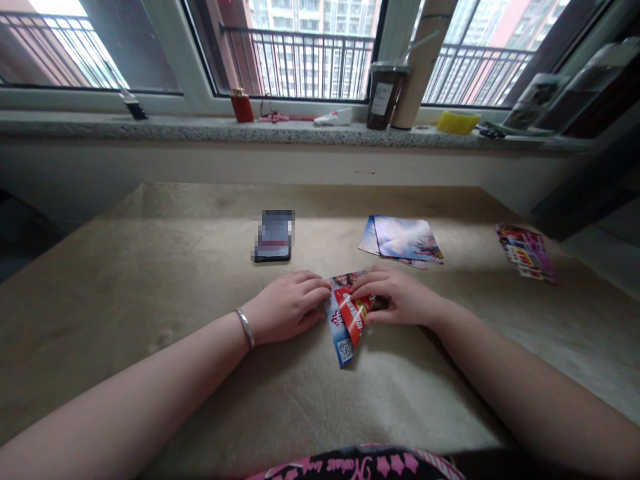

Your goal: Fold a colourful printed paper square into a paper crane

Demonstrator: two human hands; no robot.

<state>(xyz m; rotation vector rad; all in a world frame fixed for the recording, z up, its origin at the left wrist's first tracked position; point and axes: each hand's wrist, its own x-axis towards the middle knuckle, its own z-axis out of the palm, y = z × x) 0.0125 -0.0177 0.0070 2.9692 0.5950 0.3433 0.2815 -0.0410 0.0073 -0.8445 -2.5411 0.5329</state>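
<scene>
A printed paper leaflet (340, 323), blue and red with a QR code at its lower tip, lies partly folded on the table in front of me. Its red flap crosses over the blue part at a slant. My left hand (293, 305) rests at the leaflet's left edge, fingers close together and the tips pinching or pressing that edge. On the other side, my right hand (397, 297) has its fingers over the top of the fold and its thumb near the right edge. Part of the leaflet is hidden beneath the right fingers.
Behind my left hand lies a phone (273, 237) with a blurred screen. Several glossy sheets (407, 238) sit beyond my right hand, and more colourful leaflets (525, 253) lie far right. A dark lidded cup (383, 97) and yellow tape (457, 123) stand on the windowsill (190, 132).
</scene>
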